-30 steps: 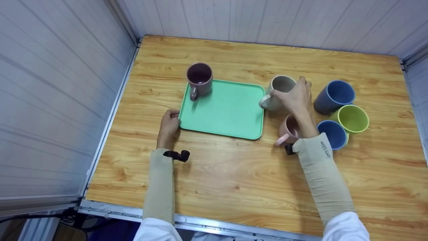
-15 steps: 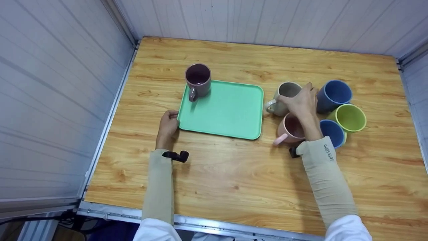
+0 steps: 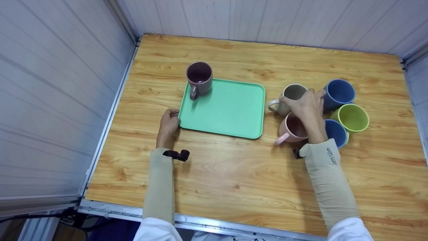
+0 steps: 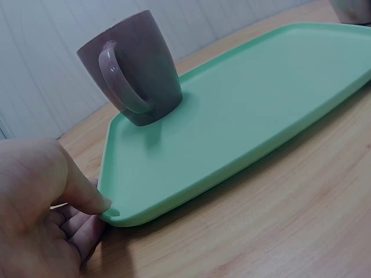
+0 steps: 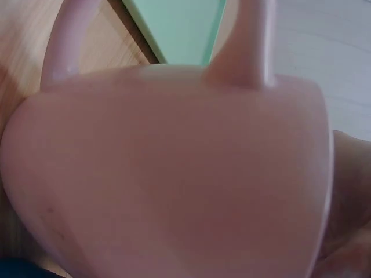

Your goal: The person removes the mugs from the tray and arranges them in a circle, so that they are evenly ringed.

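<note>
My left hand (image 3: 168,125) holds the near left corner of a green tray (image 3: 234,110). In the left wrist view its thumb (image 4: 95,200) lies over the tray's rim, with the fingers curled below. A dull purple mug (image 3: 202,87) stands upright at the tray's far left corner, handle toward me. To the right of the tray, my right hand (image 3: 309,108) grips a beige-grey mug (image 3: 283,109) from above, thumb at the rim; its handle points left. A pink mug (image 3: 288,129) stands just in front, partly under the wrist, and fills most of the right wrist view.
Close by the right hand, a tall blue mug (image 3: 339,93), a yellow-green mug (image 3: 355,119) and a second blue mug (image 3: 336,133) stand bunched together. White panels (image 3: 214,20) wall the wooden table (image 3: 214,174) at the back and sides; a metal edge runs along its front.
The right hand has moved the beige-grey mug rightward and slightly toward me, away from the tray's edge, to beside the pink mug. The left hand and tray have stayed put.
</note>
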The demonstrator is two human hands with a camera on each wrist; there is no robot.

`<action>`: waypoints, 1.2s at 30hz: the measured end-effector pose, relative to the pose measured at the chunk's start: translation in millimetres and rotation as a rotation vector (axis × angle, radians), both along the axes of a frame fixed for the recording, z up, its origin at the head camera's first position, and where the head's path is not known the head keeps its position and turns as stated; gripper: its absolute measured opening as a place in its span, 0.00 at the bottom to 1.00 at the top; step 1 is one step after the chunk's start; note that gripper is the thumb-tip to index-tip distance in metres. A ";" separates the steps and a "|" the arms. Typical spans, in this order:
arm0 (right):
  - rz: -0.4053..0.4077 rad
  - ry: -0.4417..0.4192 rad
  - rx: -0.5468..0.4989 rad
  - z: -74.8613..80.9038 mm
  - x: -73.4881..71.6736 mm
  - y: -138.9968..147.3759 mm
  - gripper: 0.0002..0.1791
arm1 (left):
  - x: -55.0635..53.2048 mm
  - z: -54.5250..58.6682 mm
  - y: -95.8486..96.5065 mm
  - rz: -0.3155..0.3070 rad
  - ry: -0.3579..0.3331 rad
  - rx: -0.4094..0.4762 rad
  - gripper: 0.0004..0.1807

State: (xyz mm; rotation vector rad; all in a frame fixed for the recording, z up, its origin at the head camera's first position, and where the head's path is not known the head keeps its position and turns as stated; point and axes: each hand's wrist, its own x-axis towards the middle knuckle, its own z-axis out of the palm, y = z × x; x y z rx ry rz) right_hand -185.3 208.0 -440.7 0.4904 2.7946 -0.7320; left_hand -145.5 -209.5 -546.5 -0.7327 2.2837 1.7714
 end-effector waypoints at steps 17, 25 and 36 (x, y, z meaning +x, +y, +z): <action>0.001 -0.107 0.087 8.8 -1.4 0.1 0.68 | -0.3 1.1 -0.7 -0.013 -0.015 0.002 0.22; 0.003 -0.129 0.085 9.8 -2.0 1.0 0.72 | -0.4 1.4 -1.4 -0.016 -0.019 0.001 0.22; 0.109 0.004 0.153 24.1 6.3 -9.4 0.52 | 1.3 1.7 -0.8 -0.035 0.001 -0.033 0.21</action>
